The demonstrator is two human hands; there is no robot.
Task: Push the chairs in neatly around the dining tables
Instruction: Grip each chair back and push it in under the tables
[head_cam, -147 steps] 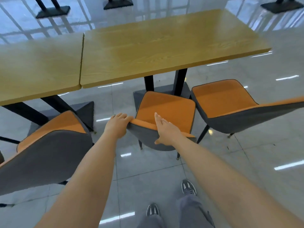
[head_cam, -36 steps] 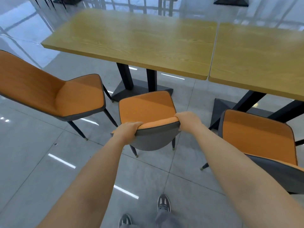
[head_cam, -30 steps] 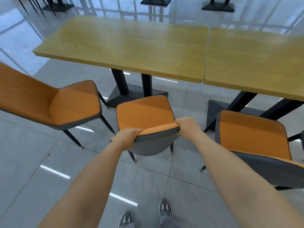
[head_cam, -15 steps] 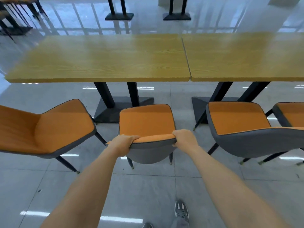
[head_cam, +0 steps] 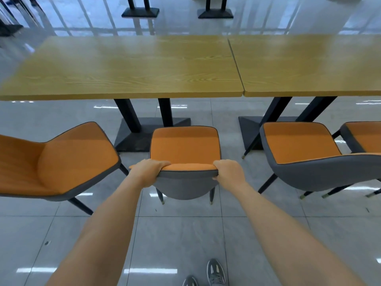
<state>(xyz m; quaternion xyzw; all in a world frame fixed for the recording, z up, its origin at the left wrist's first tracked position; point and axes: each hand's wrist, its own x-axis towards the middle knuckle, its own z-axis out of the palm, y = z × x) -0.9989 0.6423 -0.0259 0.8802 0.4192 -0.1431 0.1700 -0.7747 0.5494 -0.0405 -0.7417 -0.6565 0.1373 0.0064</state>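
- Head view: left hand (head_cam: 148, 170) and right hand (head_cam: 228, 172) clamp the backrest of the orange-seated, grey-shelled chair (head_cam: 185, 145), centre frame.
- Its seat sits short of the wood-grain dining table (head_cam: 127, 67) at 12 o'clock.
- Next, likely a straight push forward.

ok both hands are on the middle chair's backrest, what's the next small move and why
Probably a straight push forward: the left hand and right hand grip the middle chair squarely, and its seat is entirely clear of the left table edge.
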